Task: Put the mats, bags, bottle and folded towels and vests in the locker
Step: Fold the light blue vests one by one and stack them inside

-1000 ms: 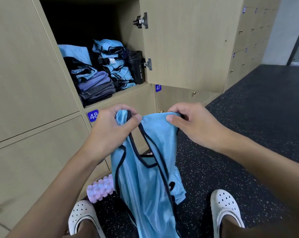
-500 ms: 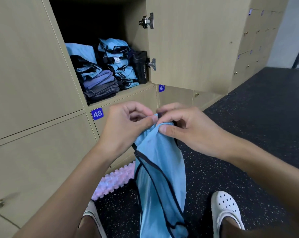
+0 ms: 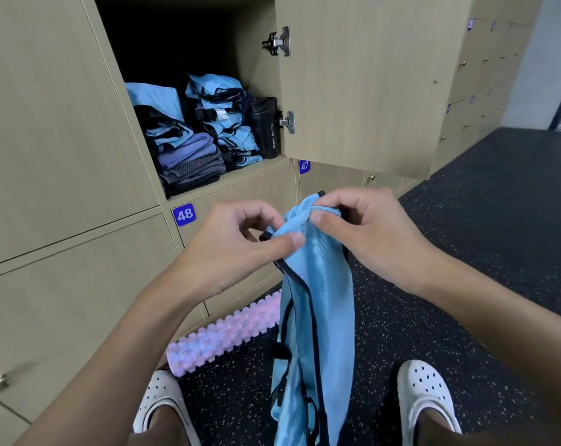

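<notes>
Vest [image 3: 317,284], perhaps doubled, pinched by both hands [image 3: 237,249] [image 3: 366,233].

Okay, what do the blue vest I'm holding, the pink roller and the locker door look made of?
Blue vest: thin synthetic mesh, probably polyester; fine weave, slight sheen, black edging.
Pink roller: likely foam, matte, moulded ridges.
Locker door: pale wood-grain board, probably laminate, matte; faint streaked grain.

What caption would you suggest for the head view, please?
Left hand and right hand pinch a blue vest before the stocked, open locker.
</notes>
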### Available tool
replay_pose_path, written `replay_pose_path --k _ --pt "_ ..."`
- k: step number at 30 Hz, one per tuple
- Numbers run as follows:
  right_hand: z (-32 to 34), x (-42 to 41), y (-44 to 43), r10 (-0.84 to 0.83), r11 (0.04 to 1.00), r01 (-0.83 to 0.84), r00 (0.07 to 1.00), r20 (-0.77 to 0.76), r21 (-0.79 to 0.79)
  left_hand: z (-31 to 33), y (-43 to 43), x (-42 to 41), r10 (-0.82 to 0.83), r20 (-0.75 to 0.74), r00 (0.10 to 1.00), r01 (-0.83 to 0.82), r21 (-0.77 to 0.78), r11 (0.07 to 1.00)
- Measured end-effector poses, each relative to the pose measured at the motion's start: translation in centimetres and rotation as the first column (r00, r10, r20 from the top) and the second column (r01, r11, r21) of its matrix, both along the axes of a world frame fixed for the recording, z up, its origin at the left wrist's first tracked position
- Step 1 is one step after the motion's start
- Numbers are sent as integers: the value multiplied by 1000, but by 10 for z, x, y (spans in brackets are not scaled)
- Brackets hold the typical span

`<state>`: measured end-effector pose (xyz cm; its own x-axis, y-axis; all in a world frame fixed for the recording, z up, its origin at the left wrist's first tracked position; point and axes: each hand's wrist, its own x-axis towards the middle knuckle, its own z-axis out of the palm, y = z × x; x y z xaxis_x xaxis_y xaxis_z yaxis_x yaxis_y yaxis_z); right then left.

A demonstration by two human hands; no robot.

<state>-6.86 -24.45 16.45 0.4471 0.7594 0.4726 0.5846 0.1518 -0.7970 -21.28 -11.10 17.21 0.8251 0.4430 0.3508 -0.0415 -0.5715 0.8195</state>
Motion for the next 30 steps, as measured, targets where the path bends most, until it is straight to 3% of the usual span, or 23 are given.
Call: replay_pose_path --k 8,16,22,24,27,30 --pt "2 1 -1 -58 998 58 998 -24 0 4 7 -1 105 131 986 -108 15 994" --pt "6 -2 -1 -101 990 108 992 -79 95 2 4 3 85 256 963 -80 -29 996" --pt "10 -2 2 -64 982 84 991 -118 167 8 -2 5 137 450 883 -66 -169 983" --pt "11 -2 3 -51 980 76 989 -136 184 3 -3 6 125 372 920 -18 -276 961" --pt "11 -3 3 -73 978 102 985 -155 185 -7 -9 7 22 151 988 27 -319 947" --pt "12 -3 1 -78 977 111 980 -182 183 -5 -10 10 77 209 975 6 -368 930"
